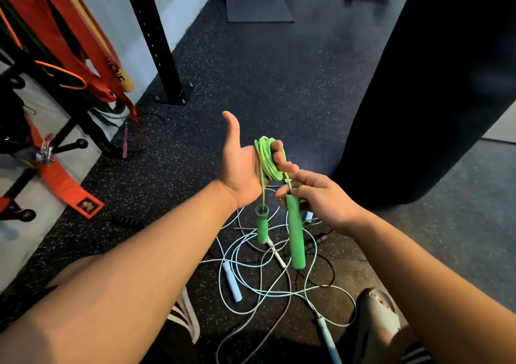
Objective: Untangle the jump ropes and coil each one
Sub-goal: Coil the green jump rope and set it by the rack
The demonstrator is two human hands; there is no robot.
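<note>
Left hand (240, 165) is up in the middle of my view, palm facing me and thumb sticking straight up, with the green jump rope (266, 157) wound in a tight coil around the curled fingers. Right hand (318, 199) sits just beside it, a bit lower, fingertips pinching the green cord right where it meets the longer-looking green handle (296, 235), so that handle hangs straight down under the hand. Second green handle (262, 225) dangles on a short bit of cord from the coil, close to the left wrist, not touching the floor as far as I can tell

Down on the speckled rubber floor (279, 84), right below both hands, there's a messy pile: a white jump rope (251, 277) looping all over itself, with one pale blue handle (231, 281) lying left of centre and another (326, 333) near the bottom edge. A black jump rope (321, 240) is mixed in on the right side of that pile; I can't make out exactly how they cross

Big black punching bag (435, 84) fills the right side, a black rack post (156, 36) stands at the back left, and red and orange straps (55, 28) hang on the far left
</note>
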